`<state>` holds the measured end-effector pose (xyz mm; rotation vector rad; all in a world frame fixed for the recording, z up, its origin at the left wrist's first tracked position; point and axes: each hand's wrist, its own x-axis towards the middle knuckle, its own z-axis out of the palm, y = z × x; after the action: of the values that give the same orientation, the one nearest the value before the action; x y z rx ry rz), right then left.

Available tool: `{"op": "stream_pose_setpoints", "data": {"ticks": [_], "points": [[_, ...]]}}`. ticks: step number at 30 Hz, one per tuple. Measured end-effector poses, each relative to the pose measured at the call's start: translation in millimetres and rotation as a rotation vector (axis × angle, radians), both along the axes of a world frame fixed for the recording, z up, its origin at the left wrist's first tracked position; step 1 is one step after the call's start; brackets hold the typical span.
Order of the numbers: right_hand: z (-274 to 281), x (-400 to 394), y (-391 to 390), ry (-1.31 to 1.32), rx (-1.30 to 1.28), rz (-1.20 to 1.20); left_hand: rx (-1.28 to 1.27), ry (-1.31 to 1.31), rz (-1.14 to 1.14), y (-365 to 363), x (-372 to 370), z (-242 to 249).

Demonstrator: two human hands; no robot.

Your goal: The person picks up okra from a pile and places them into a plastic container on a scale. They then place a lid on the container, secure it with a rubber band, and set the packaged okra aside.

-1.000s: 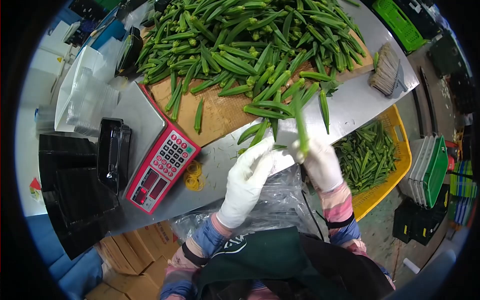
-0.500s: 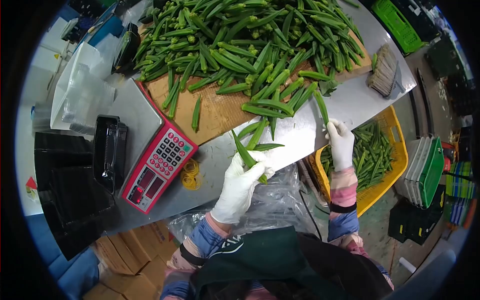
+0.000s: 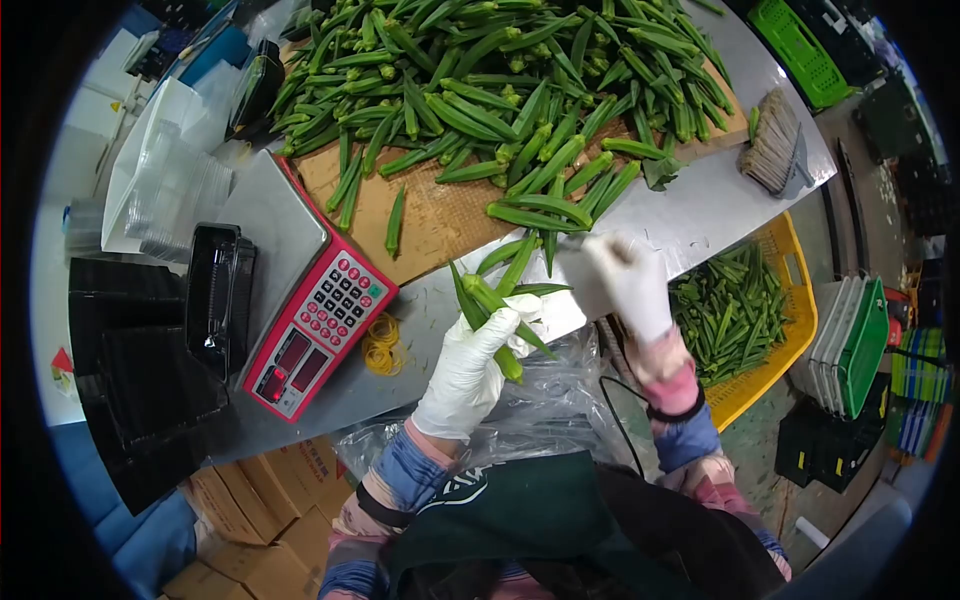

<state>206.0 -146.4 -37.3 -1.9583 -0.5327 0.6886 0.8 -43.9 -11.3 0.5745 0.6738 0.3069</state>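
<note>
The left hand (image 3: 462, 378) pinches okra pods (image 3: 484, 294), best held lightly; the right hand (image 3: 636, 285) is blurred, its grip unclear.

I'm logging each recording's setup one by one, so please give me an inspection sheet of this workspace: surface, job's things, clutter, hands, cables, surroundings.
Surface: metal table, partly covered by a brown sheet; pink-framed scale at left.
Job's things: large okra pile, mostly over the sheet; crated okra in a yellow crate by the table's near edge.
Clutter: yellow rubber bands beside the scale; brush near the right corner.
Left hand: gloved, holding okra pods.
Right hand: gloved, blurred; no pod discernible in it.
Cables: one dark cord, ends untraceable.
Surroundings: cardboard boxes lower left; green crate upper right.
</note>
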Motion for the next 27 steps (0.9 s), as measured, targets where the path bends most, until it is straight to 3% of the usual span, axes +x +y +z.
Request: {"op": "stream_pose_setpoints", "data": {"ticks": [2,5,8,11,15,18,22,23,25,27], "points": [[-33,34,18,-0.608,-0.146,-0.15,-0.015,-0.038,-0.024,-1,-2,0],[-58,56,41,-0.773,-0.442,-0.233,-0.056,-0.023,-0.045,-5,0,4],[-48,68,34,-0.575,-0.437,-0.179,-0.067,-0.034,-0.078,-6,0,4],[-41,80,9,0.038,0.06,-0.176,-0.038,-0.061,-0.094,-3,0,1],[-30,63,-25,0.633,0.591,-0.209,0.003,-0.112,-0.121,-1,-4,-8],[-19,39,-38,0.781,0.661,-0.153,0.016,-0.091,-0.1,-5,-1,-9],[-9,2,-37,0.866,0.719,-0.039,-0.036,-0.083,-0.078,-5,2,-2],[0,-5,-34,0.707,0.572,0.104,-0.072,-0.078,-0.048,-6,6,9],[28,-35,-21,0.661,0.197,0.229,-0.067,-0.094,-0.011,-7,8,12],[3,-40,-18,0.102,0.243,0.612,0.011,-0.137,0.002,-8,6,1]]}}
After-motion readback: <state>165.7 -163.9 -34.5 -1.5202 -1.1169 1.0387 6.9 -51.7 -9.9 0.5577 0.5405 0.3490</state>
